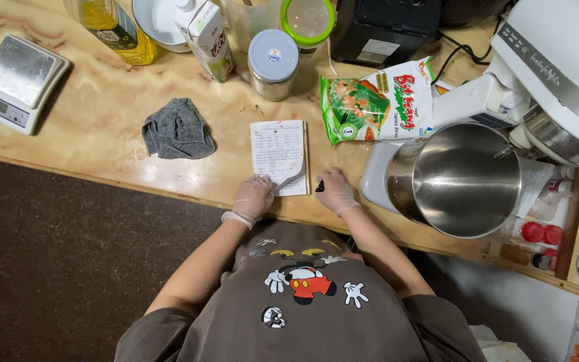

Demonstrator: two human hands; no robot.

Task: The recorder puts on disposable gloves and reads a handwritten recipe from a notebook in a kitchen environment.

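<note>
**Gloved hands at a handwritten notepad**

The left hand [252, 196], gloved and loosely curled, pinches the lifted lower corner of the notepad [278, 153], which lies flat near the surface [102, 94] edge. The right hand [334, 190], fingers folded together, rests just beside the pad, gripping a small dark object. Right stands a steel mixer bowl [465, 179]; beyond, a grey cloth [177, 129], green packet [376, 100] and kitchen scale [18, 82].

Handwriting on the notepad [278, 153] is too small to read. The right hand [334, 191] hides most of a small dark thing. The oil bottle [112, 25] and stand mixer [557, 74] run off the frame's edges.
</note>
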